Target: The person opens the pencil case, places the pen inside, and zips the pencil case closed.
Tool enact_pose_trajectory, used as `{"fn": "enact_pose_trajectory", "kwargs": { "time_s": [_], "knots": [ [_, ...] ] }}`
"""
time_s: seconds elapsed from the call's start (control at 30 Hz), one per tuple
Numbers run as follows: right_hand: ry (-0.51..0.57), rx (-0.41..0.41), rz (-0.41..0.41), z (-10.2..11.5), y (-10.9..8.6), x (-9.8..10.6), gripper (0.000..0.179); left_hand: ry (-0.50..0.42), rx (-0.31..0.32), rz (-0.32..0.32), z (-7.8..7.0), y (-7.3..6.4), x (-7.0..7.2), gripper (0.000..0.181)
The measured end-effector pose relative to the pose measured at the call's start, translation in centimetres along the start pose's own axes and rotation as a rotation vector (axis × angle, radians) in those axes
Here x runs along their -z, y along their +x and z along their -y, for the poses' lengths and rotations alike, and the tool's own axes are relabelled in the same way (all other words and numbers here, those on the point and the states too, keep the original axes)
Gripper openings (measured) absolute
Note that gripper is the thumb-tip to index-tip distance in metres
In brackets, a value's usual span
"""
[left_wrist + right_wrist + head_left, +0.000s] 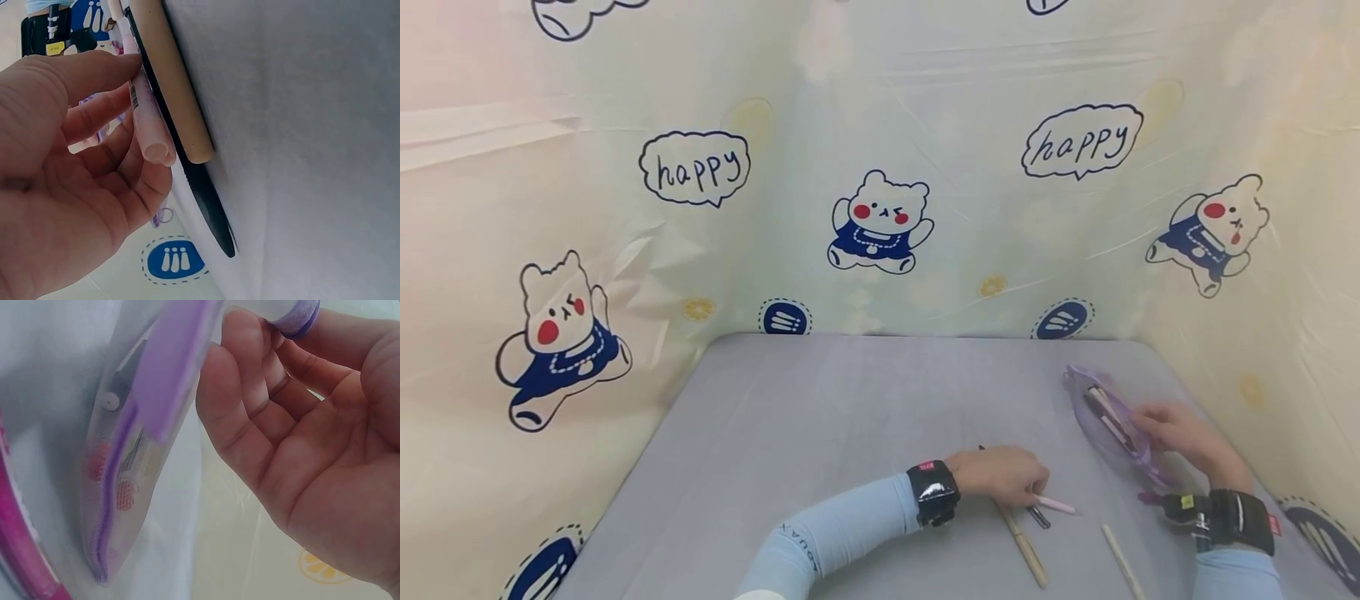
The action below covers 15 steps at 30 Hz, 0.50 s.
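My left hand [1003, 475] pinches a pink pen [1058, 505] between thumb and fingers, low over the table. In the left wrist view the pink pen [149, 119] lies right alongside a beige-barrelled pen [175, 81] and a black pen [212, 212], both on the table. My right hand [1180, 433] grips the edge of a translucent purple pencil pouch [1086, 412]. The pouch's mouth gapes in the head view, with several slim items inside. In the right wrist view the pouch [165, 381] hangs beside the right hand [306, 431], its purple zip showing.
A pale stick-like pen [1122, 558] lies on the grey table [850, 400] near the front. A magenta object [25, 531] lies left of the pouch in the right wrist view. Printed cloth [880, 100] hangs behind the table and along both sides.
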State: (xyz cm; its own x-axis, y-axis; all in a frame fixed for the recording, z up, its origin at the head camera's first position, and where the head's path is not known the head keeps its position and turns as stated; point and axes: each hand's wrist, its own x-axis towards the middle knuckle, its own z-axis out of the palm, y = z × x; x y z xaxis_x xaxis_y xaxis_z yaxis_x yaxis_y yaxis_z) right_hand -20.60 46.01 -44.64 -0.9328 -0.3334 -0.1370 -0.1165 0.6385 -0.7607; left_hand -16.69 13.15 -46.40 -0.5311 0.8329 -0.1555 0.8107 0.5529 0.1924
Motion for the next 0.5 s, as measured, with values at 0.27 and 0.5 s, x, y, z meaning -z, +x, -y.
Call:
{"fn": "enact_pose_trajectory", "kwargs": {
  "time_s": [0.27,0.5],
  "knots": [
    [0.008,0.018,-0.020,0.0,0.0,-0.2,0.035,-0.070,0.014,0.014,0.7,0.1,0.3,0.005],
    [0.016,-0.001,-0.017,0.1,0.1,-0.4,0.033,-0.225,0.070,-0.003,1.9,0.9,1.0,0.008]
  ]
}}
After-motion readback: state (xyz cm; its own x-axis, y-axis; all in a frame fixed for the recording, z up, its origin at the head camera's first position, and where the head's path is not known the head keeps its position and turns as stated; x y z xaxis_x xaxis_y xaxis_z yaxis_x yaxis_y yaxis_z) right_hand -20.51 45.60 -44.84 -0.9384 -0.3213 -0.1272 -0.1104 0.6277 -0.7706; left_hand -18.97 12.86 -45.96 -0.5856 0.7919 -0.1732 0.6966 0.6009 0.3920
